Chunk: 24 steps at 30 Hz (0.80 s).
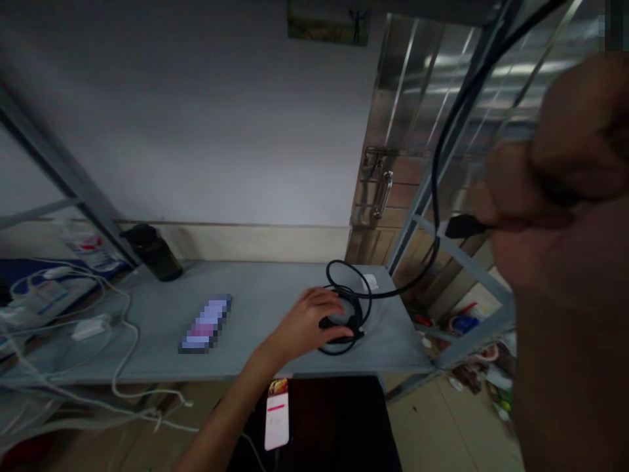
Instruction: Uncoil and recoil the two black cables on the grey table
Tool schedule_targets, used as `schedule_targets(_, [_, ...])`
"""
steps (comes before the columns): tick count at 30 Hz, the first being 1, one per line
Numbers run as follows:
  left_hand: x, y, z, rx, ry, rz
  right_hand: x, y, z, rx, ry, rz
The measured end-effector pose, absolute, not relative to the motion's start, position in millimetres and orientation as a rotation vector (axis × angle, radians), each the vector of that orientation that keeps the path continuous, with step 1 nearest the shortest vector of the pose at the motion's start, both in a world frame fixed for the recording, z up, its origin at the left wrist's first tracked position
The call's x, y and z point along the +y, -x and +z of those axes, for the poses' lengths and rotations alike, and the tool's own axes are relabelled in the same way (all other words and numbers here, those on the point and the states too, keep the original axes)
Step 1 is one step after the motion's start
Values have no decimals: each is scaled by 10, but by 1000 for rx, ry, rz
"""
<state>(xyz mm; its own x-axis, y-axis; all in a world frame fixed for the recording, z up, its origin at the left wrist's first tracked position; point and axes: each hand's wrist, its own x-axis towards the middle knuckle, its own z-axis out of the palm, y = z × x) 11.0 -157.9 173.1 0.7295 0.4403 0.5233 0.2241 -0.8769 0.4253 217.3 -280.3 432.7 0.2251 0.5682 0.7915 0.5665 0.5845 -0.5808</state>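
Observation:
A black cable (436,164) lies partly coiled on the right part of the grey desk. Over the cable's coil, my left hand (309,324) has its thumb and fingers apart in a curved shape; whether it touches the loops is hard to tell. My right hand (555,170) is raised at the right edge, very near the camera and blurred. Its fingers are closed on the cable's end, with a black connector (464,227) sticking out to the left. From the coil, the cable rises in a long arc past the top right of the view.
On the desk (265,282) lie a phone (205,324) with a pixelated screen, a dark bottle (153,252) and tangled white cables (125,314). Another lit phone (278,413) rests below the desk edge on a dark surface. A metal frame post (417,203) stands at right.

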Motion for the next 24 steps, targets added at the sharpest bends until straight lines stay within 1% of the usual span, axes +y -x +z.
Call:
schedule_targets(3, [-1566, -102, 1437, 469, -2552, 661, -3039, -2433, 4110, -1293, 879, 120])
schedule_targets(6, [-1661, 9, 1085, 543, -2528, 591, -3242, -2655, 3630, -1065, 997, 172])
schedule_targets(8, [-1724, 84, 893, 592, -2528, 574, -3311, -2685, 3163, -1106, 990, 307])
schedule_targets(11, [-1784, 148, 745, 616, -2524, 631, -3274, -2544, 2338, -1356, 1238, 284])
schedule_targets(14, [-1821, 155, 757, 617, -2526, 708, -3091, -2287, 1539, -1651, 1388, 311])
schedule_targets(17, [-1834, 150, 819, 605, -2561, 707, -2846, -2041, 925, -1871, 1518, 274])
schedule_targets(20, [-1791, 192, 806, 621, -2580, 726, -2636, -1859, 548, -2059, 1692, 295])
schedule_targets(24, [-1746, 367, 585, 783, -2438, 884, -2475, -1713, 315, -2127, 1754, 306])
